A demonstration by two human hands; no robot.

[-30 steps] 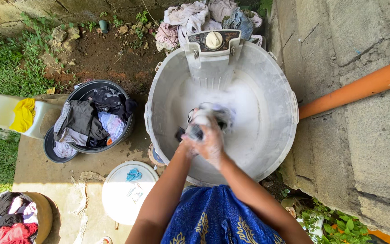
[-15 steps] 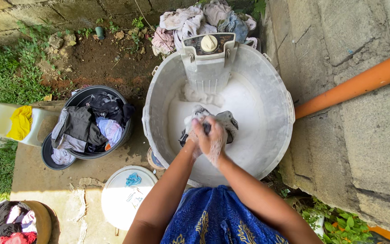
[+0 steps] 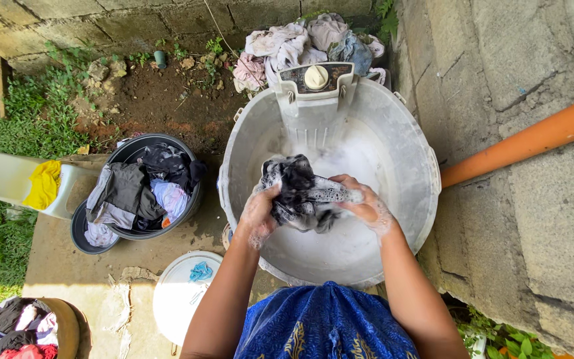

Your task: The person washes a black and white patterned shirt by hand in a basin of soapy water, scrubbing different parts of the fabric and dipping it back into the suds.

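Cracked concrete slab (image 3: 54, 256) bearing grey wash tub (image 3: 413, 139), dark laundry basin (image 3: 191, 199), perhaps white lid (image 3: 174, 299).

The hands are now pulling apart: the left hand (image 3: 258, 214) and right hand (image 3: 365, 201), earlier pressed together in the middle of the tub (image 3: 412, 143), are stretching the dark soapy garment (image 3: 301, 193) between them, and it seems to be lifting clear of the suds.
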